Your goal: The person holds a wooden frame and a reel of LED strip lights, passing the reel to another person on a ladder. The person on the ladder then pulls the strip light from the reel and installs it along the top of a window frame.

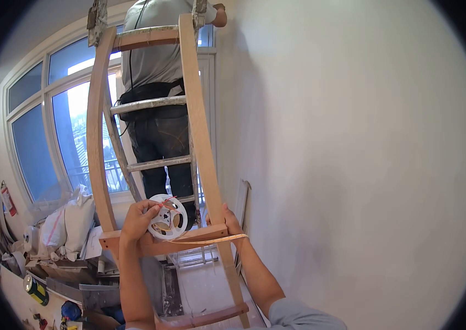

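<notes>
My left hand (pixel 140 219) pinches the edge of a white plastic reel (pixel 176 228) wound with LED strip. Thin red wires stick out near my fingertips. A length of the yellowish LED strip (pixel 205 240) runs from the reel to the right and passes over my right wrist. My right hand (pixel 233 221) is closed around the right rail of a wooden stepladder (pixel 204 137), with part of its fingers hidden behind the wood. The reel is held just above the ladder's lower wooden crosspiece (pixel 110 240).
A co-worker (pixel 158 71) stands on the ladder's far side, one hand (pixel 219 16) raised at the wall (pixel 354 137). Windows are behind. White sacks (pixel 81 223), a green can (pixel 36 290) and clutter lie at lower left. A long thin board (pixel 243 201) leans against the wall.
</notes>
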`<state>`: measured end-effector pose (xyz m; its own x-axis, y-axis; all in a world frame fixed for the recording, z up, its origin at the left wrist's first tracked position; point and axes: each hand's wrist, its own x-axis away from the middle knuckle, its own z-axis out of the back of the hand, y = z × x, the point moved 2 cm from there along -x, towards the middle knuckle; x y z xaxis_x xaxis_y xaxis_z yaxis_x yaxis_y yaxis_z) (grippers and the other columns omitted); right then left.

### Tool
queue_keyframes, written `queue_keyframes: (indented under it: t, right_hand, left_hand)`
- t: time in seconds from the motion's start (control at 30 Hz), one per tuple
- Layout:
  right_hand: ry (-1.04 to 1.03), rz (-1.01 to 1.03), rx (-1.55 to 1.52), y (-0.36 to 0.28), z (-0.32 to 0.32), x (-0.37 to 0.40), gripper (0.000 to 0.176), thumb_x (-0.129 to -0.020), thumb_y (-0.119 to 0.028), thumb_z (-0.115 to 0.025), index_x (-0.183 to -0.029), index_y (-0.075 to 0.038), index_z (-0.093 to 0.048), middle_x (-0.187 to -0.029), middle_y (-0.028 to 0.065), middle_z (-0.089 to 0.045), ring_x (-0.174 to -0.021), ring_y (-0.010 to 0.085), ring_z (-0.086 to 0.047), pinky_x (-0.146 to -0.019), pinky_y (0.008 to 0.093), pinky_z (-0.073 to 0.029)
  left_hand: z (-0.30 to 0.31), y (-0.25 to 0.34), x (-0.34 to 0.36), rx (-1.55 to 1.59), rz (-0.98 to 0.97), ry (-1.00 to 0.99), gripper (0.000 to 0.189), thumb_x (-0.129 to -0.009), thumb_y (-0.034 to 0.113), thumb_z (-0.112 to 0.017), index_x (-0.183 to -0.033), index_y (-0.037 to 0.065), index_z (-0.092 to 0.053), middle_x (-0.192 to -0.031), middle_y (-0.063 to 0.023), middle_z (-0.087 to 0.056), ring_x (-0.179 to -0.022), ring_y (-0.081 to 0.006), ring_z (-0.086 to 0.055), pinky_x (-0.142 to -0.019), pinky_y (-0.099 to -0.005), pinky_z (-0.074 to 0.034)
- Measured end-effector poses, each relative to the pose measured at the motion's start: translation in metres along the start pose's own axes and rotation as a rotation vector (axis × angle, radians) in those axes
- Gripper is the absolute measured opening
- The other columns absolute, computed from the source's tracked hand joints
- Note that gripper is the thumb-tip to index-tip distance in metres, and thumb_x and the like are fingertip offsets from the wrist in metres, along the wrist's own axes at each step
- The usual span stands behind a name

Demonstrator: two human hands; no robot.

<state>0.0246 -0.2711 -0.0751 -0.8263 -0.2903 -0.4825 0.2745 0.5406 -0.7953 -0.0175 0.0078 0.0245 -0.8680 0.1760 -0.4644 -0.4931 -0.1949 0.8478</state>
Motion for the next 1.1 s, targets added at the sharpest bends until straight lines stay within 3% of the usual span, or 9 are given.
queue_keyframes:
  t: [0.87, 0.97, 1.1]
  right_hand:
    - [0.018, 0.016, 0.053, 0.000, 0.002, 0.000, 0.060, -0.099, -0.058, -0.035, -0.102, -0.003, -0.060, -0.083, 0.0072, -0.063, -0.074, 0.0145, -0.061, -0.069, 0.0296, -0.050]
    - [0.032, -0.013, 0.022, 0.006, 0.006, -0.001, 0.065, -0.097, -0.062, -0.034, -0.119, -0.003, -0.054, -0.084, 0.0080, -0.063, -0.074, 0.0138, -0.059, -0.069, 0.0291, -0.049]
    - [0.046, 0.026, 0.099, 0.007, 0.007, -0.002, 0.063, -0.097, -0.061, -0.036, -0.116, -0.004, -0.053, -0.086, 0.0084, -0.063, -0.074, 0.0142, -0.059, -0.068, 0.0289, -0.049]
  left_hand:
    - [-0.001, 0.011, 0.003, 0.009, 0.068, 0.009, 0.019, -0.093, 0.014, -0.063, -0.099, -0.004, -0.068, -0.085, -0.0020, -0.066, -0.076, -0.0058, -0.058, -0.069, -0.0212, -0.048]
    - [-0.002, 0.009, 0.002, -0.032, 0.056, 0.016, 0.019, -0.093, 0.014, -0.063, -0.099, -0.003, -0.069, -0.085, -0.0020, -0.066, -0.075, -0.0059, -0.058, -0.068, -0.0212, -0.048]
    - [-0.002, 0.013, 0.003, -0.037, 0.080, 0.020, 0.018, -0.093, 0.013, -0.063, -0.099, -0.003, -0.069, -0.084, -0.0015, -0.066, -0.074, -0.0056, -0.057, -0.068, -0.0210, -0.048]
